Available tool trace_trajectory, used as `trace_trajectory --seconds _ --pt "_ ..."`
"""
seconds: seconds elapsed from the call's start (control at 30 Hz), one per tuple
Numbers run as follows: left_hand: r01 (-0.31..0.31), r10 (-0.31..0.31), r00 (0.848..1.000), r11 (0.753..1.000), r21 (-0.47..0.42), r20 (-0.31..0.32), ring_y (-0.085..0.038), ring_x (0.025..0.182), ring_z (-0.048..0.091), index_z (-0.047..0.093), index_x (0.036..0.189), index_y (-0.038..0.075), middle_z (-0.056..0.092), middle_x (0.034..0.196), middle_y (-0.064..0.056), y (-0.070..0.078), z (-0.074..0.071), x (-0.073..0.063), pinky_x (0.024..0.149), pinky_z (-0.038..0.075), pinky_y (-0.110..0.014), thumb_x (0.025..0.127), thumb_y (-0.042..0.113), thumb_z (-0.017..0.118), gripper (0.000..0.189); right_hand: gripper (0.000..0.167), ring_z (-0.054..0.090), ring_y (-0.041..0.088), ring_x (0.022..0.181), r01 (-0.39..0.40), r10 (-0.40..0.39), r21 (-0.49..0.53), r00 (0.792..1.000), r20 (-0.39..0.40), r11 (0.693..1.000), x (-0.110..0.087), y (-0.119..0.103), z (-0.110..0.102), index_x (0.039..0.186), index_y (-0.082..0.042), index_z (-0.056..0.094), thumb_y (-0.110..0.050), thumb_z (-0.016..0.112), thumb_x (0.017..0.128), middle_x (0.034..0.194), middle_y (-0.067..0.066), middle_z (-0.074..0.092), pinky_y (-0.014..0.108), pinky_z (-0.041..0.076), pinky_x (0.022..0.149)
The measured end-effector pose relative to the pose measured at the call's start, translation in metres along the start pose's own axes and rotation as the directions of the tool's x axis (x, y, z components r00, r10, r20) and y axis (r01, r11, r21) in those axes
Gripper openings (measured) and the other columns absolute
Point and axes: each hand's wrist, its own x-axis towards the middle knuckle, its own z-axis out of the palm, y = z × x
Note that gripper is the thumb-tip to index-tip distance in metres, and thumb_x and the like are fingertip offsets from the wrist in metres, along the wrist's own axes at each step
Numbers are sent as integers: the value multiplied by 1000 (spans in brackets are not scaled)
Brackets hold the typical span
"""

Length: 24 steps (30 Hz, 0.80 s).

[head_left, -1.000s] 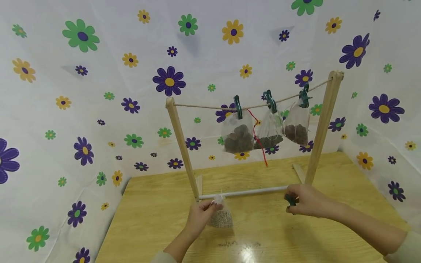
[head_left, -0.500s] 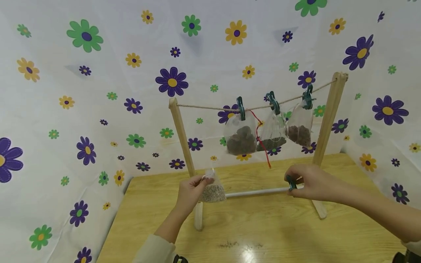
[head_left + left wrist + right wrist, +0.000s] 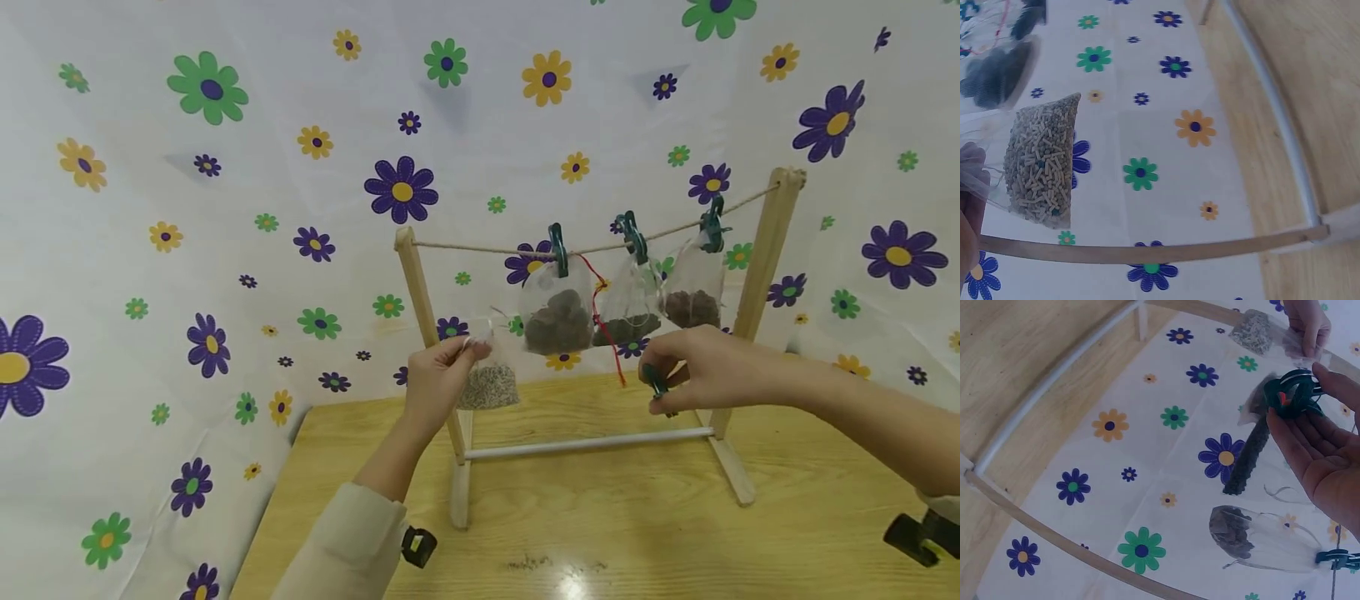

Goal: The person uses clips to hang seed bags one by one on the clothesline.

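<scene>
My left hand (image 3: 437, 385) pinches the gathered top of a small mesh bag (image 3: 490, 387) in front of the rack's left post. Pale, short pellets fill the bag's lower part, seen close in the left wrist view, where the bag (image 3: 1041, 165) hangs sideways. Between the thumb and fingers of my right hand (image 3: 708, 367) is a dark green spring clip (image 3: 655, 381), held below the rope's right half. The right wrist view shows this clip (image 3: 1291, 394) close up, with a small orange part inside it. Both hands are below the rope (image 3: 480, 248).
Three mesh bags with dark lumps hang from green clips on the rope: a left bag (image 3: 557, 321), a middle bag (image 3: 626, 329) and a right bag (image 3: 693, 307). A red string (image 3: 600, 321) dangles between two of them. The wooden rack (image 3: 765, 250) stands on a table (image 3: 600, 517).
Both hands have risen from near the white lower bar towards the rope, the left with the pellet bag and the right with the clip. The hanging bags stay on the rope.
</scene>
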Motion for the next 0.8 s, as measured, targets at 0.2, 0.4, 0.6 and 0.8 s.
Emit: trace_trajectory --seconds 0.2,0.4,0.6,0.8 --pt "19 -20 997 1000 -15 -68 -17 82 70 74 92 3 73 88 -11 16 -2 15 74 52 -22 91 21 64 21 29 67 23 94 -4 5 57 1000 -3 998 11 -14 -16 101 -3 62 -18 76 80 95 5 64 25 55 75" --pt "6 -9 990 1000 -21 -138 -4 74 67 74 93 4 73 89 -9 32 4 27 64 49 -18 92 26 62 25 31 68 21 92 7 -10 -29 994 -106 1000 26 -35 -25 103 -4 66 -23 76 80 95 3 69 33 55 77" --pt "-11 18 974 999 32 -228 -1 38 31 74 90 2 73 89 -10 46 14 40 39 24 -20 94 21 60 24 26 68 23 94 -6 22 60 964 -264 998 49 -56 -35 102 -4 70 -20 75 82 99 9 71 33 55 76" --pt "27 -9 967 997 68 -255 -16 60 65 74 94 2 73 90 -9 50 17 48 41 23 -21 95 21 59 24 20 64 16 87 49 59 248 911 -408 968 82 -77 -42 98 -7 74 -17 75 81 98 4 72 28 50 67"
